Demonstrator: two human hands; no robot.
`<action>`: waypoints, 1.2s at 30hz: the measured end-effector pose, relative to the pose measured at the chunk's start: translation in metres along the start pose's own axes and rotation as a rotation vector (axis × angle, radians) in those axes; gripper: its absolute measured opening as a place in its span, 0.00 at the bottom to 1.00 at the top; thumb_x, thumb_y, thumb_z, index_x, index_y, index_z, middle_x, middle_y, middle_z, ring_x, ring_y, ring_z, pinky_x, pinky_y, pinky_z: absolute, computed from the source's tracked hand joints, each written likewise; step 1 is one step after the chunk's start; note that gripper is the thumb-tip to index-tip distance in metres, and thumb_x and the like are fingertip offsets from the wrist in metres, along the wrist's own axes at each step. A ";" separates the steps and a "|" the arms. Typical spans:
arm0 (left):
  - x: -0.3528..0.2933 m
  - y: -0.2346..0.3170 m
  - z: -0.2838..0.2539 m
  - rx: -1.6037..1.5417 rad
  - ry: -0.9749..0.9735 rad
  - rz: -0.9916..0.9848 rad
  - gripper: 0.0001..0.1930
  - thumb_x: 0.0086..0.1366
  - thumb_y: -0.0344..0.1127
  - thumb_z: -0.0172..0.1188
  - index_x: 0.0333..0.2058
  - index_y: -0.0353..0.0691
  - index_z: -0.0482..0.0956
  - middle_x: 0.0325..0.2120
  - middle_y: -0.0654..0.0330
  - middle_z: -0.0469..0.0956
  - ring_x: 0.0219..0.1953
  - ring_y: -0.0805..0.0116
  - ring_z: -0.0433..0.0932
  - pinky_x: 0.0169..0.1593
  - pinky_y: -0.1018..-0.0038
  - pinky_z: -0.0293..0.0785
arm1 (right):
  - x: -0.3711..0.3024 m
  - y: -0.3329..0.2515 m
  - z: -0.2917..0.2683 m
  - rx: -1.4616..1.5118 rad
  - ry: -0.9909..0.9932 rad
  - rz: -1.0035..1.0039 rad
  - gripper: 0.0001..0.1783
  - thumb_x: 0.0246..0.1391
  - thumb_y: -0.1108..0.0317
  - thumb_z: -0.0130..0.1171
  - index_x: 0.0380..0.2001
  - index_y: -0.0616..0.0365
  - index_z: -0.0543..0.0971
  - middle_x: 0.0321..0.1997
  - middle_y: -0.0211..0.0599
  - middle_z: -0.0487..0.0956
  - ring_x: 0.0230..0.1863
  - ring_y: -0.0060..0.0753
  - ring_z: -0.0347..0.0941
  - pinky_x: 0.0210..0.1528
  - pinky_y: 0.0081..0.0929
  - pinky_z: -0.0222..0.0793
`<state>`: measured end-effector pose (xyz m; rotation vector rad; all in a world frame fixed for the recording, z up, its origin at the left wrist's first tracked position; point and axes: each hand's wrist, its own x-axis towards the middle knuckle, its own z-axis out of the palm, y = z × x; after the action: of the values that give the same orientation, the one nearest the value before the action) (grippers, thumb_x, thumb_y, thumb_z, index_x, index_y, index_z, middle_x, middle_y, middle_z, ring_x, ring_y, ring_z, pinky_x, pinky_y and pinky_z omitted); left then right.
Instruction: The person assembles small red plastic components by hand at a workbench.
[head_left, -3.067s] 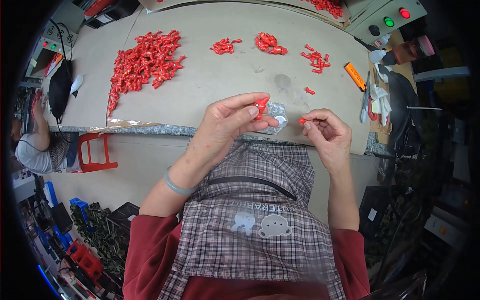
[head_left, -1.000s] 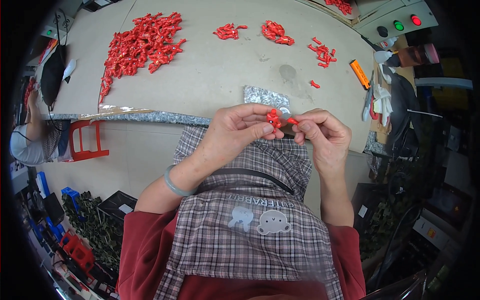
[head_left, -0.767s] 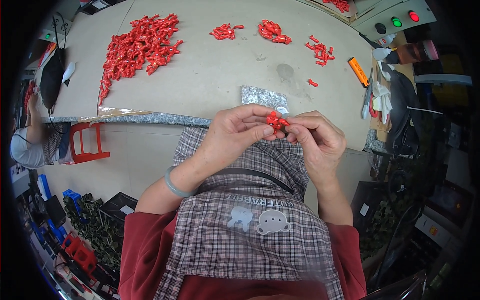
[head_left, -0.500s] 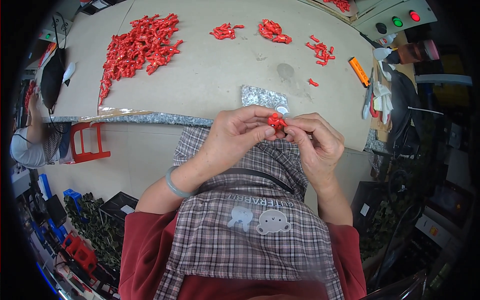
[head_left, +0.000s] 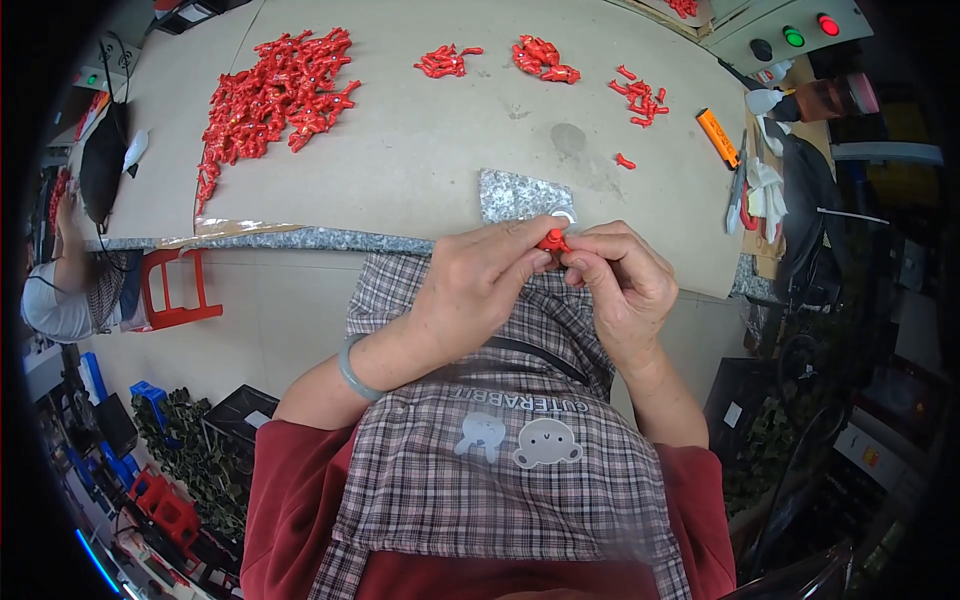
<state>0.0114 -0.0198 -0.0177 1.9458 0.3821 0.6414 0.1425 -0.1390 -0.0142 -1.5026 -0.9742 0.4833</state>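
Over the near edge of the worktable (head_left: 400,160), my two hands meet around a small red plastic figurine (head_left: 553,240). Thumb and fingers of my left hand (head_left: 480,285) pinch its body from the left. My right hand (head_left: 630,290) grips its right side between thumb and forefinger, and the fingertips hide part of the piece. Just beyond the fingers lies a grey speckled slab (head_left: 522,195), with a small round white dish (head_left: 564,214) at its corner.
A large heap of red figurines (head_left: 270,95) covers the far left. Smaller groups of red parts (head_left: 445,62), red bodies (head_left: 542,58) and small red limbs (head_left: 640,100) lie farther right. An orange-handled cutter (head_left: 718,138) is near scissors (head_left: 738,200). Someone sits at left beside a red stool (head_left: 180,290).
My left hand has tilted and its fingers now cover more of the figurine, which has turned slightly. My right hand has shifted a little left, still pinching.
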 end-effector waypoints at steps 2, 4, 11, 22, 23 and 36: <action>0.001 0.003 -0.001 -0.077 -0.008 -0.062 0.14 0.63 0.22 0.58 0.49 0.33 0.80 0.35 0.52 0.84 0.36 0.68 0.85 0.40 0.75 0.81 | 0.001 0.001 -0.002 0.016 -0.011 0.011 0.06 0.52 0.82 0.63 0.34 0.66 0.83 0.32 0.40 0.81 0.28 0.25 0.79 0.27 0.18 0.74; 0.001 0.004 -0.002 -0.152 -0.014 -0.126 0.14 0.64 0.22 0.58 0.49 0.32 0.79 0.34 0.53 0.84 0.36 0.69 0.85 0.40 0.76 0.81 | 0.005 0.001 -0.004 -0.068 -0.057 -0.073 0.07 0.52 0.81 0.64 0.36 0.66 0.83 0.33 0.39 0.81 0.31 0.26 0.80 0.30 0.20 0.76; -0.001 -0.003 -0.001 -0.140 -0.018 -0.143 0.13 0.65 0.22 0.57 0.49 0.31 0.79 0.33 0.55 0.84 0.35 0.70 0.84 0.39 0.76 0.81 | 0.006 -0.002 -0.008 -0.296 -0.067 -0.202 0.09 0.48 0.79 0.67 0.35 0.64 0.83 0.33 0.40 0.82 0.32 0.31 0.81 0.31 0.24 0.76; -0.005 0.004 0.002 -0.003 -0.021 0.008 0.14 0.63 0.19 0.54 0.47 0.31 0.78 0.31 0.50 0.83 0.32 0.63 0.85 0.35 0.73 0.81 | -0.007 0.005 0.000 -0.430 0.007 -0.451 0.12 0.42 0.81 0.68 0.34 0.65 0.81 0.28 0.40 0.80 0.27 0.35 0.77 0.27 0.26 0.73; -0.005 0.005 0.001 0.003 -0.034 0.005 0.14 0.63 0.18 0.54 0.47 0.31 0.78 0.31 0.50 0.83 0.32 0.63 0.85 0.36 0.73 0.81 | -0.008 0.006 0.000 -0.431 0.009 -0.449 0.12 0.42 0.81 0.68 0.34 0.65 0.81 0.28 0.40 0.80 0.27 0.35 0.77 0.27 0.26 0.73; -0.005 0.011 0.001 0.002 -0.081 -0.012 0.14 0.62 0.18 0.54 0.47 0.30 0.78 0.32 0.48 0.83 0.32 0.61 0.85 0.36 0.73 0.82 | -0.013 0.009 -0.001 -0.417 0.018 -0.469 0.12 0.43 0.82 0.68 0.34 0.66 0.80 0.29 0.42 0.81 0.27 0.36 0.78 0.28 0.26 0.75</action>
<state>0.0083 -0.0283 -0.0093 1.9635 0.3435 0.5524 0.1390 -0.1495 -0.0257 -1.5656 -1.4250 -0.0781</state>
